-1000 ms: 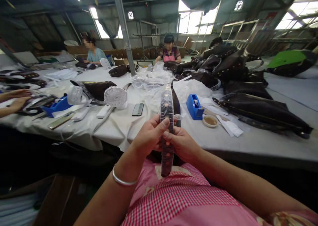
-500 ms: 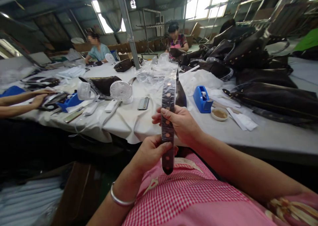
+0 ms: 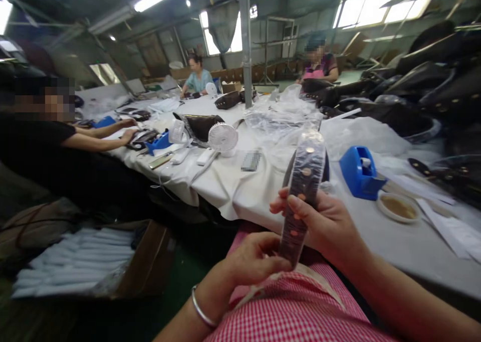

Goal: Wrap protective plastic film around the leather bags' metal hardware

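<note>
In front of me rises a dark strap with a row of copper-coloured rivets, covered in clear plastic film. My right hand grips its middle, thumb across the front and fingers behind. Lower down, my left hand closes on the strap's bottom end, thumb over it. The strap's upper part bends away over the table edge, where a dark rounded piece partly hides behind it. Crumpled clear plastic lies on the table beyond.
A blue tape dispenser and a round dish stand to the right. White fans and a phone lie left of centre. Dark bags pile at right. A co-worker works at left above a carton of white rolls.
My view has turned left, so the scene sits further right and the co-worker and carton show more fully. My left hand has slid down to the strap's lower end.
</note>
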Tool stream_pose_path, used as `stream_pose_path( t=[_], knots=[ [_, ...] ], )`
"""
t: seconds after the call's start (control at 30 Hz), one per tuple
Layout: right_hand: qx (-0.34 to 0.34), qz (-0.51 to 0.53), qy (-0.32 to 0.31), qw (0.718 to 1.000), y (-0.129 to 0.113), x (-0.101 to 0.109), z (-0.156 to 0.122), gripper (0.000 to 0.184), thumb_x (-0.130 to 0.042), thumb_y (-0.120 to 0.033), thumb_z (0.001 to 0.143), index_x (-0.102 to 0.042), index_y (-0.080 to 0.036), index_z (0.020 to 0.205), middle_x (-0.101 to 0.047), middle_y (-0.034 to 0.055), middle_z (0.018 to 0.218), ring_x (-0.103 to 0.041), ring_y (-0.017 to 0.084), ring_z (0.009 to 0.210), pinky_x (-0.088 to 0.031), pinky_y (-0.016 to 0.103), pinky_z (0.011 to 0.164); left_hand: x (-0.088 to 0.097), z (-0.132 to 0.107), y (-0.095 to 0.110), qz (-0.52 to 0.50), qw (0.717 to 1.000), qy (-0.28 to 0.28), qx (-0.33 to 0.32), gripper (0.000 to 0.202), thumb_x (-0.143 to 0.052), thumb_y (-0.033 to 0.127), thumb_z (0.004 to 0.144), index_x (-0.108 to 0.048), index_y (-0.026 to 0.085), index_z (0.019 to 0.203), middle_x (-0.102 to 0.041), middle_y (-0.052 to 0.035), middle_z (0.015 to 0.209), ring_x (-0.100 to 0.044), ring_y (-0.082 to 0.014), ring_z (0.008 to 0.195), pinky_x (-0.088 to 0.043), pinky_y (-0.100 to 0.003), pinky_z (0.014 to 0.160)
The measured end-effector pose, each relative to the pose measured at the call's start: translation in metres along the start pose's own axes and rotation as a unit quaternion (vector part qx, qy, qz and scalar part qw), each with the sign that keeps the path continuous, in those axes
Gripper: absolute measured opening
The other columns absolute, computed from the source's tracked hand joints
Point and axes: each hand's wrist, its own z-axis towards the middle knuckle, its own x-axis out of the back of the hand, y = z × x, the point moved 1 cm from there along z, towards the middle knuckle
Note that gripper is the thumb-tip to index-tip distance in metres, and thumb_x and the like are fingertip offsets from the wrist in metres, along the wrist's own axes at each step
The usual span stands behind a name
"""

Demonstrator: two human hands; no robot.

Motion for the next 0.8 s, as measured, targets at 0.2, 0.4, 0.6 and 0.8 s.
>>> stream_pose_path(
  t=[0.2, 0.4, 0.6, 0.8],
  knots=[
    [0.082, -0.130, -0.047, 0.987, 0.010, 0.010, 0.001, 0.036, -0.061, -0.048, 0.091, -0.072, -0.019, 0.109, -0.074, 0.0108, 0.109, -0.069, 0.022, 0.090, -0.055, 0.030, 0.074, 0.009, 0.017, 0.014, -0.013, 0.994, 0.059, -0.088, 0.013, -0.067, 0.024, 0.084, -0.076, 0.015, 0.083, -0.072, -0.0046, 0.078, -0.065, -0.0174, 0.073, -0.051, -0.026, 0.069],
    [0.032, -0.195, -0.089, 0.976, 0.033, 0.031, -0.015, 0.053, -0.046, -0.059, 0.095, -0.069, -0.015, 0.076, -0.058, 0.0024, 0.060, -0.051, 0.013, 0.056, -0.039, 0.024, 0.054, 0.029, 0.026, 0.015, -0.023, 0.966, 0.216, -0.139, 0.018, -0.064, 0.028, 0.090, -0.076, 0.016, 0.083, -0.072, -0.0045, 0.077, -0.063, -0.0179, 0.073, -0.051, -0.029, 0.071],
    [-0.334, 0.190, -0.102, 0.918, 0.077, 0.019, -0.019, 0.052, -0.042, -0.067, 0.091, -0.057, -0.019, 0.078, -0.043, -0.0069, 0.050, -0.019, 0.006, 0.038, -0.013, 0.020, 0.039, 0.020, 0.023, 0.018, 0.043, 0.971, 0.149, -0.183, 0.015, -0.066, 0.020, 0.088, -0.080, 0.026, 0.091, -0.076, -0.0041, 0.086, -0.067, -0.0194, 0.077, -0.054, -0.030, 0.074],
    [-0.258, 0.148, -0.066, 0.953, 0.082, 0.022, -0.007, 0.035, -0.065, -0.046, 0.083, -0.049, -0.020, 0.067, -0.034, -0.0097, 0.047, -0.020, 0.006, 0.042, -0.014, 0.021, 0.041, 0.004, 0.010, 0.016, 0.100, 0.981, 0.104, -0.130, 0.021, -0.065, 0.021, 0.089, -0.076, 0.027, 0.106, -0.075, -0.0063, 0.097, -0.069, -0.0216, 0.086, -0.055, -0.032, 0.082]
  ],
)
